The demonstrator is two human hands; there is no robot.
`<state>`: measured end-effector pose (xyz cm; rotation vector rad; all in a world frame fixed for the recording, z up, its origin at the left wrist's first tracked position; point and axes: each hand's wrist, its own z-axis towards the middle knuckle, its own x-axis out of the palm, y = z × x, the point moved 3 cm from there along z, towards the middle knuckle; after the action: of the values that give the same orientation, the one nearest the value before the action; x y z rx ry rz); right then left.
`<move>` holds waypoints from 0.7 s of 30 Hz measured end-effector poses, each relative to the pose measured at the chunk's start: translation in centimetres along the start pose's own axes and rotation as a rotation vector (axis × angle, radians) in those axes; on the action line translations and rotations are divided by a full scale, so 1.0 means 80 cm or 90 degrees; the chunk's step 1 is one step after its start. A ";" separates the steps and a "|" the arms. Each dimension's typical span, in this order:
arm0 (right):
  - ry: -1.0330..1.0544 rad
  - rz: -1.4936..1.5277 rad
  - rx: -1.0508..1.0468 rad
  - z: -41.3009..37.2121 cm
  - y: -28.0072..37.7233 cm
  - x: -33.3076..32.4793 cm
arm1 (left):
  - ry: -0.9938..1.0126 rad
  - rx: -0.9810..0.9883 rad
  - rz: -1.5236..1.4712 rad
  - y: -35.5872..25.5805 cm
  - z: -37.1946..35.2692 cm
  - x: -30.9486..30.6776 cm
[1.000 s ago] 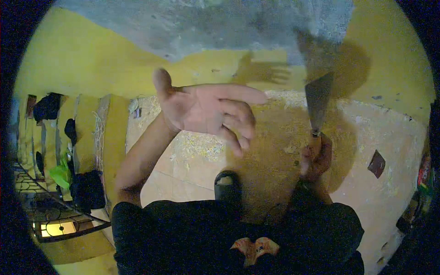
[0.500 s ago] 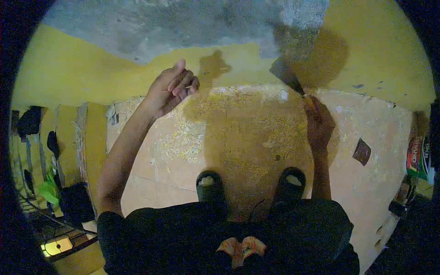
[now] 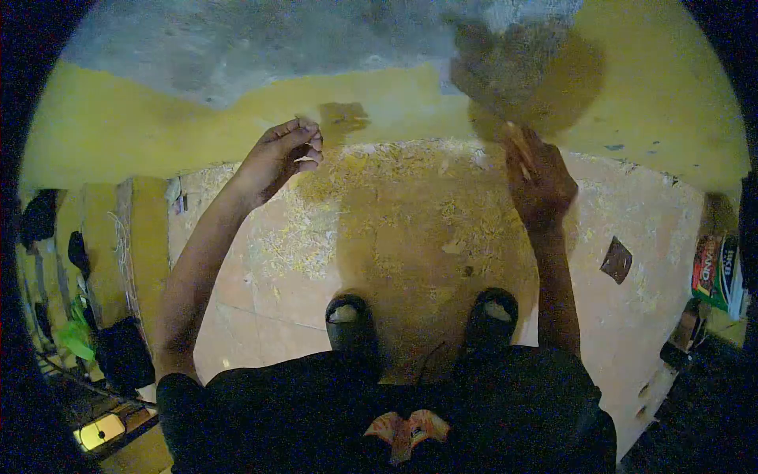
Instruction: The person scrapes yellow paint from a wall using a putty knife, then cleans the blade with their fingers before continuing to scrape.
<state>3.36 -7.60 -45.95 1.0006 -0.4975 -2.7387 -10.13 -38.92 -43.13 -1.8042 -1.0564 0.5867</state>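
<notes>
Scraper [image 3: 486,100]: held in the right hand [image 3: 540,186], handle largely covered by the fingers. Blade dark, broad, slanting up and leftward toward the wall; its outline merges with shadow, so contact at the edge cannot be confirmed. Wall [image 3: 399,88]: yellow paint along the lower part, irregular grey surface exposed above, the boundary between them uneven.

Head view: right hand [image 3: 543,186] grips the scraper [image 3: 515,142] by its handle, blade toward the wall [image 3: 245,118], contact not clear | left hand [image 3: 278,158] is near the wall, fingers partly curled | grey patch [image 3: 268,47] is on the yellow wall | pale flakes [image 3: 304,245] lie over the floor [image 3: 395,253] | dark brown piece [image 3: 616,261] lies at right.
</notes>
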 end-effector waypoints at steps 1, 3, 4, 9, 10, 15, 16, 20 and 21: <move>0.003 0.042 -0.030 0.009 0.009 0.006 | 0.006 -0.006 -0.004 0.004 0.003 0.001; 0.006 0.076 -0.056 0.010 0.007 0.005 | 0.011 -0.036 0.017 0.009 0.010 0.001; 0.012 0.053 -0.049 0.008 0.000 0.004 | 0.014 -0.035 0.017 0.007 0.012 0.006; 0.010 0.047 -0.069 0.014 0.012 0.009 | 0.029 -0.032 0.044 0.008 0.021 0.016; 0.051 0.054 -0.069 0.015 0.019 0.022 | 0.036 -0.036 0.043 0.012 0.024 0.021; 0.169 0.226 0.092 0.015 0.014 0.025 | 0.101 0.004 0.170 0.008 0.024 0.058; 0.170 0.231 0.089 0.012 0.011 0.025 | 0.117 0.011 0.182 0.003 0.020 0.069; 0.143 0.372 0.230 -0.016 -0.008 0.014 | 0.158 0.027 0.234 0.002 0.019 0.101; 0.144 0.430 0.310 -0.023 -0.011 0.013 | 0.162 0.057 0.211 -0.001 0.018 0.113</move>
<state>3.73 -7.50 -48.19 0.9810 -1.2326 -1.9184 -6.62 -30.46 -43.24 -1.9281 -0.5560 0.5721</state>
